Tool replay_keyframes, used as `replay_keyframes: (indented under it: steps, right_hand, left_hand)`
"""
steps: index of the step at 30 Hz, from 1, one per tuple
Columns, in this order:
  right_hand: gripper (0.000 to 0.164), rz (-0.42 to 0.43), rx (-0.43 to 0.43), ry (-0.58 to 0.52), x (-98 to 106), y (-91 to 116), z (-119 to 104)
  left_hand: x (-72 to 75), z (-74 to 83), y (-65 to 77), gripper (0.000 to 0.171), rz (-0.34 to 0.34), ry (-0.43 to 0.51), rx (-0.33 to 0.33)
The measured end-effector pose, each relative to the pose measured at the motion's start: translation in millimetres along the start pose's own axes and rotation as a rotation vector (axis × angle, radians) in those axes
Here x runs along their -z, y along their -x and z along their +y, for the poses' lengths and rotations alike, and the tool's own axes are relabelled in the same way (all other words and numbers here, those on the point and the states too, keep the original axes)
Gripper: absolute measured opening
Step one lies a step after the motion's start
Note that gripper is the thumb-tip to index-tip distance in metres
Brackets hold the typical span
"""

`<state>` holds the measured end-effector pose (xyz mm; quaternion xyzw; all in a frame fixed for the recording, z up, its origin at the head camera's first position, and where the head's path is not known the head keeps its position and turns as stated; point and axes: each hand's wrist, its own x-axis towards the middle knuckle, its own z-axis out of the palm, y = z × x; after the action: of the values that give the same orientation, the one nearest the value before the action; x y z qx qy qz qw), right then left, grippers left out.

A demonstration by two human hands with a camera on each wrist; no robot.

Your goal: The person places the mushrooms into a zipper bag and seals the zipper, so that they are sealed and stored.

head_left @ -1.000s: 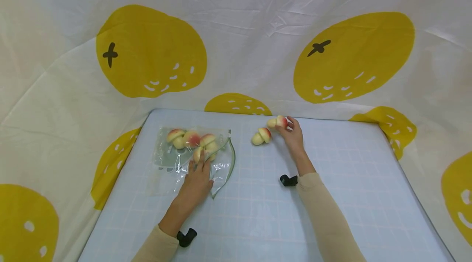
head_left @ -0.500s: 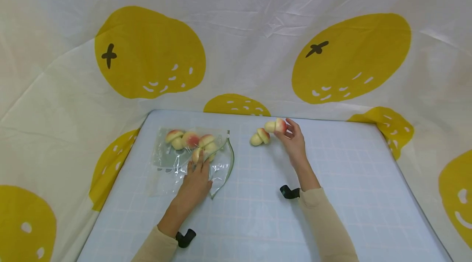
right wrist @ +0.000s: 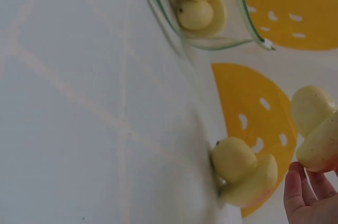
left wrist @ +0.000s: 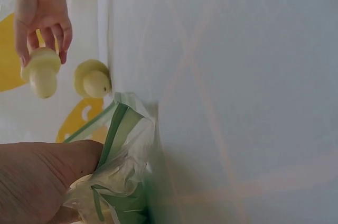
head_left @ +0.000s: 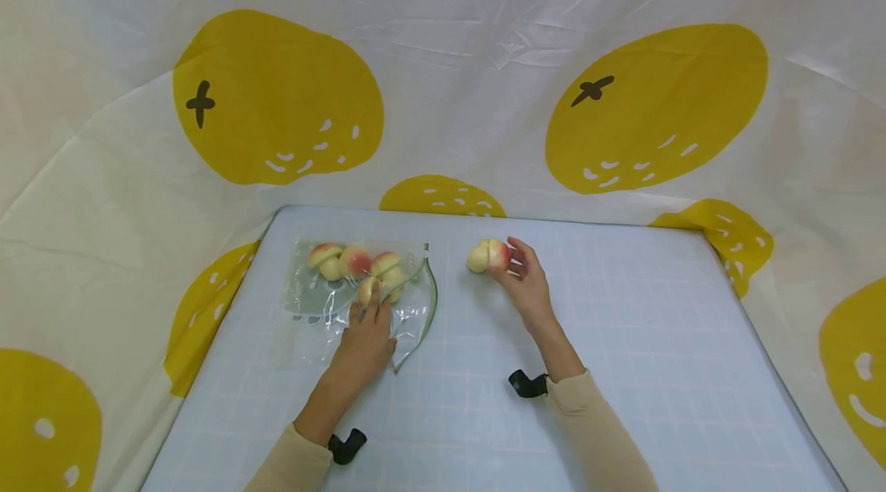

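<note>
My right hand (head_left: 526, 284) holds a toy mushroom (left wrist: 43, 76) by its red-blushed cap, pale stem pointing left, raised off the table. A second toy mushroom (right wrist: 243, 171) lies on the table beneath it, mostly hidden in the head view but plain in both wrist views. My left hand (head_left: 367, 342) is at the mouth of a clear zip bag (head_left: 311, 342) lying on the left, holding its green-edged upper layer back so that the mouth gapes. Several toy mushrooms (head_left: 331, 261) are inside. Part of the left fingers' hold is hidden by the film.
The table (head_left: 471, 415) has a pale blue checked cover. Behind and beside it hangs a white cloth (head_left: 471, 108) printed with large yellow fruit. A black wrist camera (head_left: 529, 384) sits by the right sleeve, another black camera (head_left: 348, 447) by the left.
The right hand has lifted one mushroom from the back of the table and carried it left and nearer, over the other mushroom. The left hand has stayed at the bag.
</note>
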<state>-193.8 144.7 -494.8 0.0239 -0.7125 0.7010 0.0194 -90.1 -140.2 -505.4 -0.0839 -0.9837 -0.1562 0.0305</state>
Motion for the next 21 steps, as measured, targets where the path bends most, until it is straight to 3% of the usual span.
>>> replay_keyframes:
  steps: [9,16,21]
  right_hand:
    - [0.068,-0.066,0.031,-0.063,-16,7,1]
    - [0.065,-0.117,0.035,-0.023,-35,26,-19]
    - [0.061,-0.152,0.041,-0.006,-49,31,-18]
  left_hand:
    - [1.0,0.5,-0.2,0.075,-0.009,0.014,0.005]
    - [-0.4,-0.4,0.0,0.075,-0.020,0.024,0.010]
    - [-0.1,-0.8,-1.3,0.076,-0.028,0.027,0.022]
